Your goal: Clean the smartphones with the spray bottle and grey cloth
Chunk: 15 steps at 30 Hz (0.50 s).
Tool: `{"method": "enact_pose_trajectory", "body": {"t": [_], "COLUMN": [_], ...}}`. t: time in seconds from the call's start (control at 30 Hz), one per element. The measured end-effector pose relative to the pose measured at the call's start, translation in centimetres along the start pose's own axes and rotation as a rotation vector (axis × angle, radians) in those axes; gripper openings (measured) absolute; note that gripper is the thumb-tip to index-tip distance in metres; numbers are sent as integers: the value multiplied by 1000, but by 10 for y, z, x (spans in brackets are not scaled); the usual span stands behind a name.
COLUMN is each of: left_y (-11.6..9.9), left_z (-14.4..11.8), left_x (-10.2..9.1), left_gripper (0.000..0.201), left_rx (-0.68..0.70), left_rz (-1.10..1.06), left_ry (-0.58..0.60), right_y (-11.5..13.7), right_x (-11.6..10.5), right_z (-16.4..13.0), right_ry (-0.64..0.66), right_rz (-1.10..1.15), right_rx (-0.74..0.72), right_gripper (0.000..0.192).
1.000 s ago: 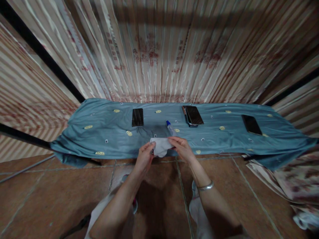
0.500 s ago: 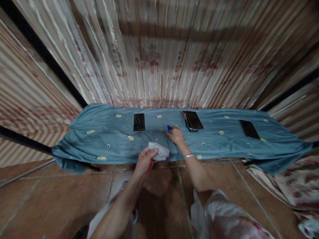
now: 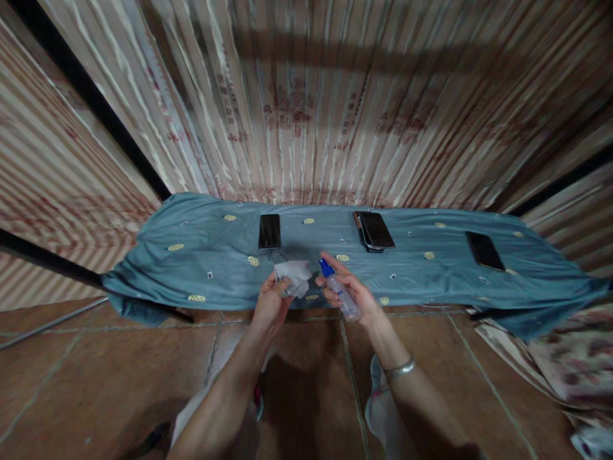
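My left hand (image 3: 274, 299) pinches a crumpled light grey cloth (image 3: 297, 275) above the front edge of the blue sheet. To its right, my right hand (image 3: 357, 295) grips a small clear spray bottle (image 3: 343, 297) with a blue top (image 3: 327, 267), tilted with the top pointing up and left toward the cloth. The cloth and the bottle are apart. Beyond my left hand a black smartphone (image 3: 269, 231) lies on the sheet. Behind my right hand is a small stack of dark phones (image 3: 377, 230).
A patterned blue sheet (image 3: 230, 281) covers the long, narrow surface. Another dark phone (image 3: 484, 250) lies at the right. Striped curtains (image 3: 297, 153) hang behind, and black poles (image 3: 115, 134) rise at the sides. Brown floor tiles (image 3: 306, 383) lie below.
My right hand has lifted the spray bottle off the sheet and drawn it back toward me, turned so its clear body shows. My left hand and the cloth have shifted slightly left and up.
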<state>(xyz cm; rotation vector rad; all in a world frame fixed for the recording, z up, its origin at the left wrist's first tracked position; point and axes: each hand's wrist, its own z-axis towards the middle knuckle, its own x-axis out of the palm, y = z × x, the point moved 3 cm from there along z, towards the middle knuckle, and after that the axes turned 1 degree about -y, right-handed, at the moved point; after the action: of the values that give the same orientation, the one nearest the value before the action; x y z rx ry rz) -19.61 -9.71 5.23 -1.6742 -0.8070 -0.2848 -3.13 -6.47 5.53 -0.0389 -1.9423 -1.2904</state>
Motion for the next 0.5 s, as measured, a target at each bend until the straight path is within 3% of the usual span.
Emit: {"method": "enact_pose_trajectory", "body": {"t": [0.1,0.23,0.33,0.5], "left_y": [8,22,31,37], "left_z": [-1,-1,1,6], "left_x": [6,15,18,17], "left_gripper": [28,32,36,36], "left_rx": [-29,-49,-39,-71], "left_rz": [7,26,25,9], "left_ry": [51,117,111,73], "right_y": [-14,-24,-26,-19], "right_x": [1,-5,-4,-4], "right_z": [-2,-3,-6,-10], "right_ry": [-38,-146,-139,-168], "right_rz": [-164,-745,-1107,-1212], "right_rx": [-19,-218,-377,-389], "right_gripper": [68,62,61,57]}}
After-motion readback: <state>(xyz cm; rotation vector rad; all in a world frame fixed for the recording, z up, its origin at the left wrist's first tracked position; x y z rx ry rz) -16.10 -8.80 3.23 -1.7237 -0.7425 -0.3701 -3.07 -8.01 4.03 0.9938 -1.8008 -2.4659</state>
